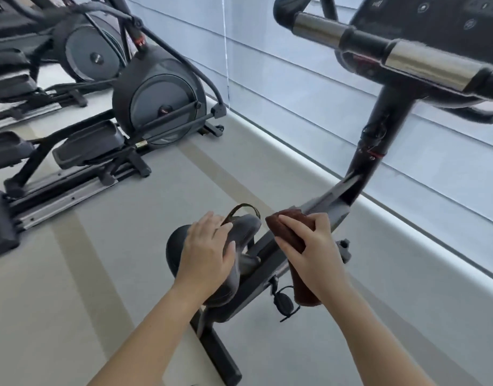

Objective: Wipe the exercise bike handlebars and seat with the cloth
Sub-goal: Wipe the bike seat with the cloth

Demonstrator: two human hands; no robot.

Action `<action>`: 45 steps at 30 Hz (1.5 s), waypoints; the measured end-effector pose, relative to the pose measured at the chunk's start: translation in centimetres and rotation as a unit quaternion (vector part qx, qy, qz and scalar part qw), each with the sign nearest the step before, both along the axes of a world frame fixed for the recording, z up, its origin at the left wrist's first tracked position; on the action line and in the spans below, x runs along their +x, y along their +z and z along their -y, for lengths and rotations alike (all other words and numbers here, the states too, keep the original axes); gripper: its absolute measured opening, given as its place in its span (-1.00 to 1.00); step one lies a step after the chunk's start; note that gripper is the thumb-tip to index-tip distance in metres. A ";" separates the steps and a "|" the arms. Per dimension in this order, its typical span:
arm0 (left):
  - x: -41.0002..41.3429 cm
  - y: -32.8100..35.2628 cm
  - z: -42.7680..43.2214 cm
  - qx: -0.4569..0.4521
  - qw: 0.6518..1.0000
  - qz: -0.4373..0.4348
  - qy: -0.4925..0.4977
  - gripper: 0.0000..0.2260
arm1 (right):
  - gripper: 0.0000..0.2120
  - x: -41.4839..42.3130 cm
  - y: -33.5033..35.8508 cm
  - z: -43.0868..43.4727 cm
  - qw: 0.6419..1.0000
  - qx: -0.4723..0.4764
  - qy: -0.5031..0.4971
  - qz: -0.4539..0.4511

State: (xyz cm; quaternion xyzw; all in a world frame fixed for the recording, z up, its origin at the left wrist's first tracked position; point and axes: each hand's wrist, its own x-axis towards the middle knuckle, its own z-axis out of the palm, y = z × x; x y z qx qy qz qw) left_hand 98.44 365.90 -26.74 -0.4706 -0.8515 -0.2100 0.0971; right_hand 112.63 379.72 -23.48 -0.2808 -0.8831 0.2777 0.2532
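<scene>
now | left hand [205, 247] – fingers spread flat on seat [178, 243] | right hand [313, 247] – fingers clamped on brown cloth [288, 232]

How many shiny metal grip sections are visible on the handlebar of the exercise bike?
2. One metal section lies at upper centre, the other metal section to its right, near the console. More may be hidden beyond the picture's right edge.

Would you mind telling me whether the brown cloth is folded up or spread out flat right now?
Folded. The cloth is bunched into a thick wad in the right hand, one end hanging below the palm.
</scene>
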 end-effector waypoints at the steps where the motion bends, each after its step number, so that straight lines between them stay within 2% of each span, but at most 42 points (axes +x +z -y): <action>1: -0.9 -0.6 1.1 -0.018 1.000 0.010 -0.003 -0.65 | -0.65 -0.8 -1.0 1.2 1.000 -0.008 -0.002 0.005; 6: -4.6 -3.6 4.9 -0.084 0.994 0.060 -0.021 -0.59 | -0.65 -4.4 -5.5 6.0 0.999 -0.048 -0.010 0.019; 11: -7.3 -5.9 6.0 -0.117 0.989 0.066 -0.068 -0.49 | -0.65 -7.2 -9.1 9.6 0.991 -0.093 -0.093 -0.003; 14: -8.7 -7.0 5.9 -0.143 0.983 0.055 -0.103 -0.42 | -0.67 -8.5 -11.0 11.3 0.991 -0.075 -0.112 0.012; 20: -11.2 -7.7 5.2 -0.198 0.961 0.073 -0.177 -0.12 | -0.67 -12.1 -11.7 5.9 0.982 -0.080 -0.170 0.024; 24: -12.1 -7.3 4.6 -0.221 0.950 0.055 -0.213 -0.02 | -0.66 -14.3 -12.0 1.5 0.973 -0.102 -0.206 0.026; 27: -12.1 -7.1 3.9 -0.251 0.937 0.045 -0.239 0.02 | -0.68 -12.9 -11.9 2.4 0.974 -0.140 -0.176 0.015; 30: -11.7 -7.2 3.5 -0.278 0.923 0.042 -0.261 0.04 | -0.70 -9.2 -12.2 7.1 0.976 -0.182 -0.113 -0.019; 33: -11.5 -7.3 3.4 -0.308 0.912 0.050 -0.265 0.06 | -0.70 -7.2 -13.1 9.6 0.971 -0.208 -0.110 -0.049; 39: -11.1 -7.1 3.2 -0.314 0.916 0.069 -0.240 0.10 | -0.67 -11.2 -13.8 3.2 0.927 -0.280 -0.209 -0.139; 42: -11.1 -7.1 3.2 -0.306 0.920 0.097 -0.226 0.09 | -0.67 -11.5 -13.8 2.4 0.911 -0.325 -0.199 -0.160; 45: -11.0 -6.9 3.0 -0.301 0.922 0.099 -0.224 0.08 | -0.70 -8.3 -14.3 5.4 0.920 -0.354 -0.120 -0.123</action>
